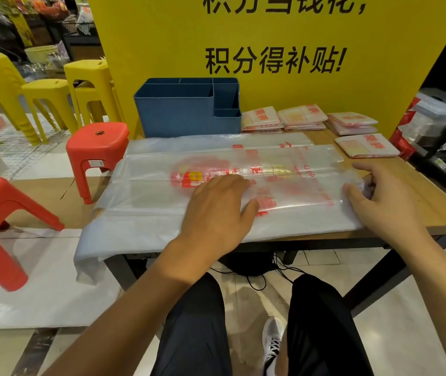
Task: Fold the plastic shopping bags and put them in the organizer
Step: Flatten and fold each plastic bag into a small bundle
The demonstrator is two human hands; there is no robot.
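Folding step: judged from how things lie, the top plastic shopping bag (216,183) is folded lengthwise into a long strip and is about to be folded along its length.
Bag position: it lies flat on the wooden table (439,210), on top of more flat bags (162,221) whose left end hangs over the table edge.
Long axis: the strip runs left to right across the view, parallel to the table's near edge.
Left hand (219,210): palm down, fingers straight, pressing the strip near its middle; it holds nothing.
Right hand (379,196): at the strip's right end, thumb and fingers closing on the crumpled plastic there; it looks like a light pinch, though the exact hold is partly hidden.
Key relation: the free length lies between the 2 hands, with the right hand at the end and the left acting as the anchor, so the end would likely swing leftward over the pressed spot.
Nearer hand: the right one is nearer both the bag's end and the finished stacks.
Folded bags (303,118): 4 small stacks sit at the table's far right.
Organizer (178,112): the blue compartmented box stands at the far edge, left of the stacks, well apart from both hands; no bag shows inside.
Risk: thin film may slip under the palm.
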